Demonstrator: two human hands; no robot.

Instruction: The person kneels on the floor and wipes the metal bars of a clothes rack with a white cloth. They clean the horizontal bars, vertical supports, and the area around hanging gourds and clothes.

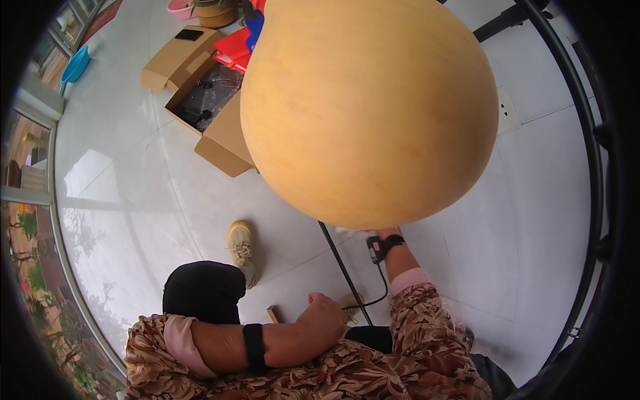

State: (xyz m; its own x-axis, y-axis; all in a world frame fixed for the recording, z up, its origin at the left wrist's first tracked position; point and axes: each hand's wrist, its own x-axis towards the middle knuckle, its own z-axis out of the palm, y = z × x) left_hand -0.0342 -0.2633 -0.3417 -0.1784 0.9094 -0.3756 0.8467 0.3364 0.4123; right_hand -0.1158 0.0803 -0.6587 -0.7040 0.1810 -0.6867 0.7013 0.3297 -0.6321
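Observation:
A very large, round, pale orange squash or gourd (367, 113) fills the upper middle, close in front of me. What it rests on or hangs from is hidden. My right hand (382, 233) reaches to its lower edge and mostly disappears behind it, so its fingers cannot be seen. On that wrist a small black device (379, 249) is strapped, and a thin black cable (385, 288) loops from it. My left hand (321, 321) is bent across my waist, closed with the back of the hand showing. What it holds, if anything, is hidden. A black band (254, 345) circles that wrist.
An opened cardboard box (223, 147) with dark plastic-wrapped contents lies beyond my shoe (240, 243) on pale tiles. Red packaging (233, 48), a flowerpot (217, 13) and a blue basin (75, 65) are farther off. Black tubing (587, 133) curves along the right; a thin black bar (340, 267) slants below the squash.

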